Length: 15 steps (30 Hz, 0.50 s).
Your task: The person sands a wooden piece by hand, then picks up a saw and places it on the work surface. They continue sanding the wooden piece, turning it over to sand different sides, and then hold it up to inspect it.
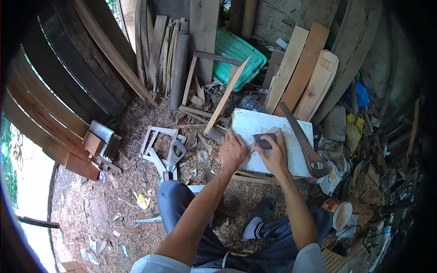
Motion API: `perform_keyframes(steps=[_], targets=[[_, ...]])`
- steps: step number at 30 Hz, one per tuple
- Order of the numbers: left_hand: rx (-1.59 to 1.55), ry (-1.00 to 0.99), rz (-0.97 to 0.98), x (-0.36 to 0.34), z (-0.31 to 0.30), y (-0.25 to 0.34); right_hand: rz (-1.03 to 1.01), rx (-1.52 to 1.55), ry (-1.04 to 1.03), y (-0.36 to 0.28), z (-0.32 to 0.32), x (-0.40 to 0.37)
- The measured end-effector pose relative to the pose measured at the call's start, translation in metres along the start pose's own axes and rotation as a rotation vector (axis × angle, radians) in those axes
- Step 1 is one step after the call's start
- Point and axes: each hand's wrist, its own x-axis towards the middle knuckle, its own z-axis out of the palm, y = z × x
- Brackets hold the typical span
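Observation:
A white worn board (246, 120) forms the low work surface in front of me. On its left part my left hand (234, 150) presses down with its fingers close together, at the end of a thin wooden piece; what is under the fingers is hidden. My right hand (274, 152) grips a dark block (264, 140) between thumb and fingers, on top of the thin wood near the middle of the board. Along the board's right side lies a handsaw (300, 136), its handle at the near right corner.
Another handsaw (175, 154) rests by pale wooden frames (158, 132) on the shaving-covered floor to the left. Planks (291, 68) and a green plastic lid (236, 54) lean behind the board. A bucket (339, 214) stands at the right, beside my knee.

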Motion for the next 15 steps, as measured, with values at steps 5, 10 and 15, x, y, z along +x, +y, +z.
perform_keyframes(steps=[5,10,15], targets=[[0.015,-0.023,0.015,0.010,-0.014,-0.014,0.276,-0.186,0.119,-0.053,0.029,0.009],[0.005,-0.013,0.004,0.004,-0.015,-0.003,0.088,-0.113,0.237,-0.026,0.035,0.002],[-0.039,-0.015,-0.003,0.002,-0.009,0.001,0.031,-0.007,0.297,0.024,0.011,0.043]])
